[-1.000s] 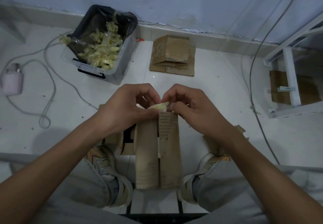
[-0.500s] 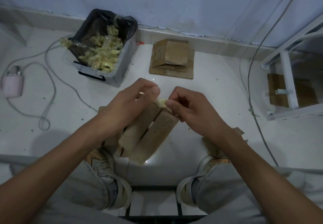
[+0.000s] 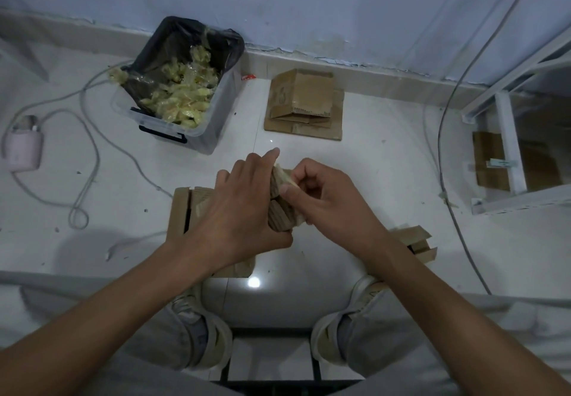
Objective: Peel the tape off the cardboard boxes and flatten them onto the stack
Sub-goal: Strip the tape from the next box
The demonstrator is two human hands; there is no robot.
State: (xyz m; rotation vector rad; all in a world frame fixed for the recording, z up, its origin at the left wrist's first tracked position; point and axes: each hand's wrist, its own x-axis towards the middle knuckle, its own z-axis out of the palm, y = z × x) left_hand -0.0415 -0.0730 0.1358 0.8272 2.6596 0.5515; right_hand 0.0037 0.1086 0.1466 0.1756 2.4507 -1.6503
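step: peeling tape off a small cardboard box, held in the air over the floor, between the knees
left hand: wrapped round the box from its left side, fingers over the top, thumb underneath; looks like a brace so the box doesn't twist under the pull
right hand: thumb and forefinger pinching the tape strip at the box's upper end; other fingers curled in
tape: yellowish strip lifted at the far end of the box; how much is still stuck I cannot tell, the hands cover it
stack: flattened cardboard lying on the floor well beyond the box, against the wall skirting; that's the drop target once this box is collapsed
bin: clear tub with a black liner, left of the stack, heaped with balled-up tape; within reach for tossing the strip
pending boxes: one folded box on the floor just left of the held box, more cardboard to its right behind the right forearm
progress: judgement, box not yet flattened, tape removal first
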